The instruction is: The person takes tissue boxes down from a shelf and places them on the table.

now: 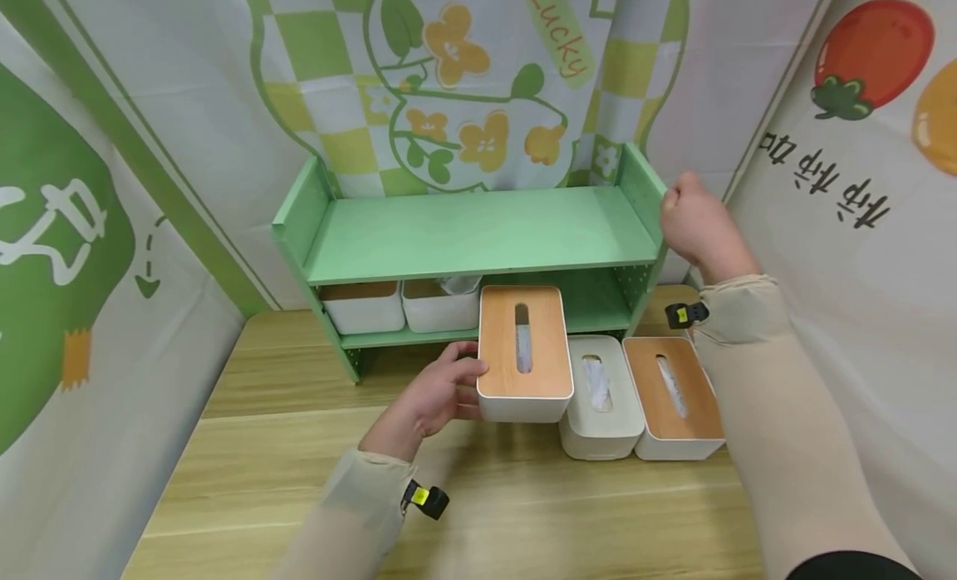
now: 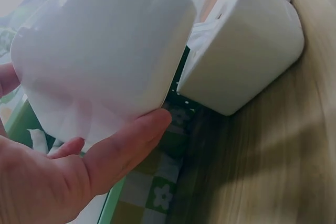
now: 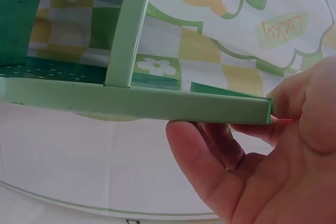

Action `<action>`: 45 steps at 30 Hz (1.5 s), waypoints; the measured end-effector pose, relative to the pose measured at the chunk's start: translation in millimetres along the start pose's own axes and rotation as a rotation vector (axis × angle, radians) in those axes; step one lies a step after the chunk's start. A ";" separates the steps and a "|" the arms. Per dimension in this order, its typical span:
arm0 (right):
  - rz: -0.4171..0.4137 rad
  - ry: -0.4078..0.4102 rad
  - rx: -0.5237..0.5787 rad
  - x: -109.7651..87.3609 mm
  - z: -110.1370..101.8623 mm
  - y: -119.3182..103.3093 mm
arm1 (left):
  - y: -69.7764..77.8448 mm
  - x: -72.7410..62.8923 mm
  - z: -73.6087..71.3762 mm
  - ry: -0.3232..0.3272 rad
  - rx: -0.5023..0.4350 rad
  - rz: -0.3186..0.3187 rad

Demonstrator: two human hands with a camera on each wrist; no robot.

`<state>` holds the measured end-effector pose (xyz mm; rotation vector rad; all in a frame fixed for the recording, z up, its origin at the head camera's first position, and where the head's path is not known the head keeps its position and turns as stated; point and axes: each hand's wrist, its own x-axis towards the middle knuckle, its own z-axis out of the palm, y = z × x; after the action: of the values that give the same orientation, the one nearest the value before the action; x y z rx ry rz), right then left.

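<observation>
A white tissue box [image 1: 498, 339] with a wood-coloured lid is held by my left hand [image 1: 434, 395] in front of the green shelf [image 1: 478, 231], tilted towards me. In the left wrist view, the thumb and fingers of that hand [image 2: 73, 177] spread around the white body of the box [image 2: 105, 45]. My right hand [image 1: 699, 223] is at the top of the shelf's right side panel. The right wrist view shows that hand [image 3: 262, 156] gripping the end of the green side panel [image 3: 184, 106], with curled fingers on both sides of it.
On the table [image 1: 299, 447], right of the held box, stand an all-white tissue box [image 1: 598, 435] and another wood-lidded one [image 1: 673, 380]. Two white boxes, one at left [image 1: 366, 312] and one beside it [image 1: 441, 310], sit on the lower shelf. Printed cloth walls [image 1: 187, 106] surround the table.
</observation>
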<state>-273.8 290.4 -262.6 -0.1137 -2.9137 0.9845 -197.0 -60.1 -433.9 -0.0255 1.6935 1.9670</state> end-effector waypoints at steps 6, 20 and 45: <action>0.000 0.001 -0.008 0.6 1.2 -0.7 | -9.1 -20.0 -10.1 -0.010 0.065 -0.016; 0.007 -0.006 0.010 -1.4 1.1 0.8 | -30.4 -41.2 -24.8 0.033 0.139 -0.074; 0.004 0.008 -0.004 0.4 0.0 2.0 | -73.4 -27.9 -44.1 0.057 0.014 -0.125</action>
<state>-274.1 292.1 -263.8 -0.1241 -2.9097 0.9768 -157.7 -106.6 -500.3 -0.1798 1.6992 1.8789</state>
